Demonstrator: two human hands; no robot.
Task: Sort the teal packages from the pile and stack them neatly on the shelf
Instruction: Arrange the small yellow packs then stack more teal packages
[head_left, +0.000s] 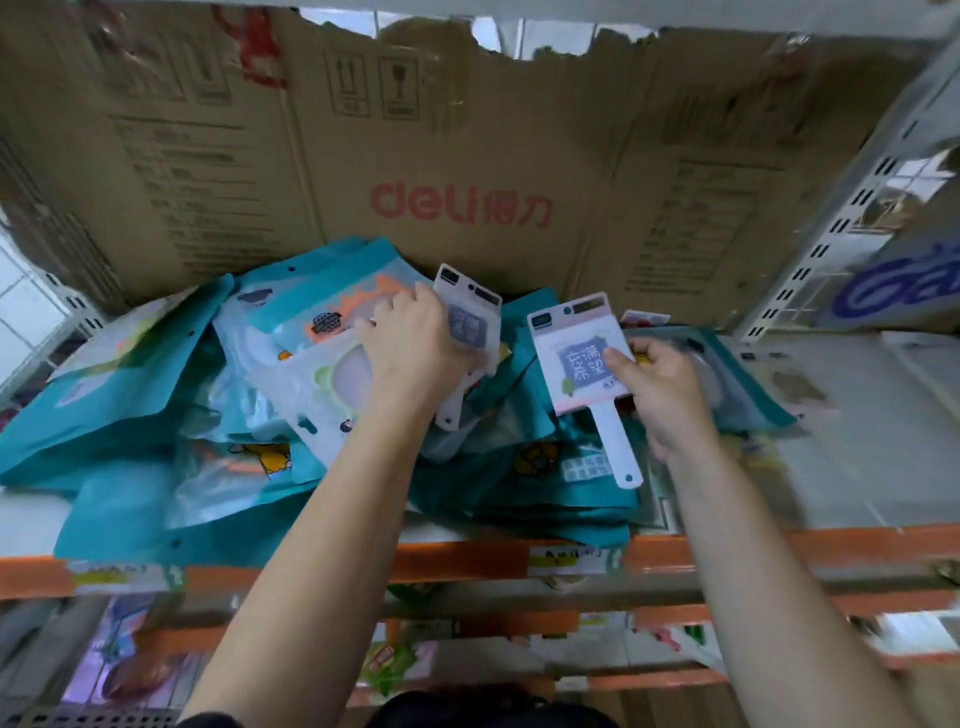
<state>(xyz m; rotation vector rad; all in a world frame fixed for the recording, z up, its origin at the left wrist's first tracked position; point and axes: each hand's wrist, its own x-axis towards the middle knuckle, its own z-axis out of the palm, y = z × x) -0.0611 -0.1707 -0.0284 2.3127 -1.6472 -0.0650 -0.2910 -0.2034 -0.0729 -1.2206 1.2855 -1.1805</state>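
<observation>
A flattened brown cardboard box (467, 156) printed "deli" backs the white metal shelf (857, 441) across the top of the frame. Glossy teal packages (130, 405) lie in a loose heap at centre left; no neat stack shows, so sorting looks barely begun. The left hand (415, 343) grips a paddle-shaped white card fan (467, 322); the right hand (660, 384) pinches another handled fan (576, 358) at centre right.
</observation>
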